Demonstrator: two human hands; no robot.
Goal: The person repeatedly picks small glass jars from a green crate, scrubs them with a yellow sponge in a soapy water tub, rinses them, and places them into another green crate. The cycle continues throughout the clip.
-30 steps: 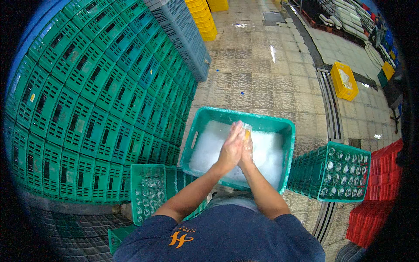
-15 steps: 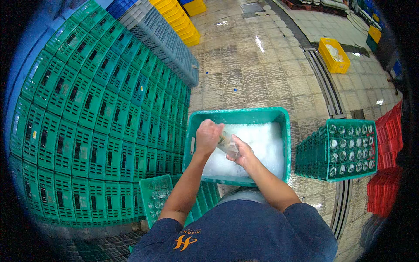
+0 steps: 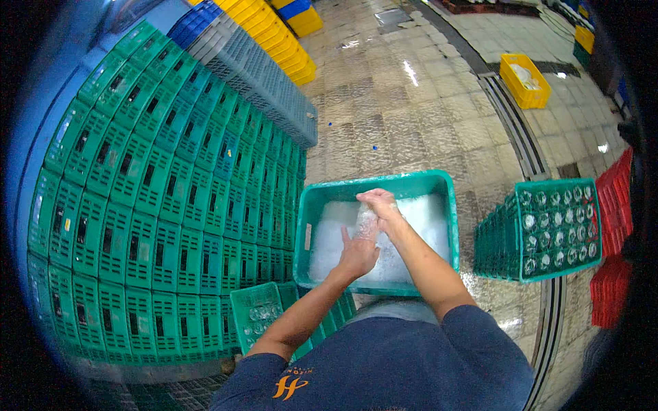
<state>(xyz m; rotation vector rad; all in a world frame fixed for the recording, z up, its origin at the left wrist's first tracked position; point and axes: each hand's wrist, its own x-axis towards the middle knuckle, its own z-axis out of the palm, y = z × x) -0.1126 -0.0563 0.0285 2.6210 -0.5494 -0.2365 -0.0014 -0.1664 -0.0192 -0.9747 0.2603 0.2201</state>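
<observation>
Item: one clear glass bottle [image 3: 367, 222], held over a teal tub [image 3: 307, 205] of white suds. My right hand [image 3: 381, 204] was closed around its upper end and my left hand [image 3: 358, 255] cupped its lower end, so the bottle sat between the two, upright or nearly so; the foam hid its base. Risk noted: wet soapy glass could slip from my grip and strike the tub wall or the wet tiled floor [image 3: 397, 116]. Adjacent: a green crate of glass bottles [image 3: 552, 229] to my right, red crates [image 3: 613, 226] beyond it, a smaller green crate [image 3: 257, 315] below left, and a wall of stacked green crates [image 3: 164, 205] to my left.
</observation>
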